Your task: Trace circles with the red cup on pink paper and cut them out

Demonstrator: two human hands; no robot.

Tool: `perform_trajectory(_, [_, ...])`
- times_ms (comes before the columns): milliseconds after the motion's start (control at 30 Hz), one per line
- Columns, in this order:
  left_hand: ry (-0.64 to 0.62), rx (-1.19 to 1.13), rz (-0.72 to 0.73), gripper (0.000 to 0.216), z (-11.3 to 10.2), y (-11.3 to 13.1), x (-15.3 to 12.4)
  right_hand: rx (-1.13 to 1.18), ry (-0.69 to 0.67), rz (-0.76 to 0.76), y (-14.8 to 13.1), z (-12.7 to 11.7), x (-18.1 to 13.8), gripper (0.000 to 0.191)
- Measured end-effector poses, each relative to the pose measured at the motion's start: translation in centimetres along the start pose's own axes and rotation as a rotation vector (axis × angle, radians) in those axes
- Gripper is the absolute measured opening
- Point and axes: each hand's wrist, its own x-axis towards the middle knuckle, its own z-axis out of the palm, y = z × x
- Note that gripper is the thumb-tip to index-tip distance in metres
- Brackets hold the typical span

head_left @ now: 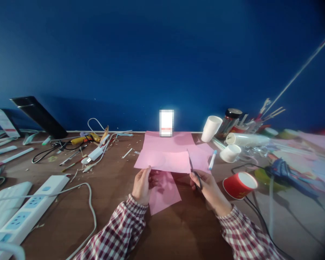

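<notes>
My left hand point(142, 183) pinches the near left edge of a pink paper sheet point(165, 160), thumb on top and fingers beneath. The sheet is raised a little above the table. A pair of scissors point(195, 176) is in my right hand point(206, 186), with its dark handles in my fingers. Its blades point away from me at the sheet's right end; I cannot tell whether they are parted. Under the raised sheet lies a smaller pink piece point(165, 195), and more pink paper point(169, 139) is spread behind it.
On the right are a blue-white marker point(212, 160), a red paper cup point(240, 185), white cups point(211, 128) and a glue gun point(289, 177). To the left lie a power strip point(29, 213), a white cable point(90, 202) and a yellow-handled tool point(83, 139). A blue wall point(124, 65) stands behind.
</notes>
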Motion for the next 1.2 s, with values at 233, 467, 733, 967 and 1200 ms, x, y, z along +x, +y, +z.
perform_trajectory(233, [-0.02,0.086,-0.015,0.024,0.0,-0.5,0.0,-0.024,0.082,0.027,-0.2,0.0,0.0,0.036])
perform_trajectory(467, [0.0,0.063,0.022,0.028,0.0,-0.4,0.2,0.083,0.07,0.014,0.0,0.1,-0.2,0.044])
perform_trajectory(733, [0.123,0.041,0.024,0.027,-0.5,-0.1,1.1,0.096,-0.372,0.053,-1.6,1.1,-1.7,0.045])
perform_trajectory(967, [0.087,0.432,0.261,0.019,-2.3,0.1,2.5,0.068,-0.314,0.04,-1.8,1.0,-1.7,0.044])
perform_trajectory(1200, [0.1,0.485,0.286,0.018,-2.5,0.6,2.9,0.081,-0.312,0.047,-1.3,1.0,-1.7,0.043])
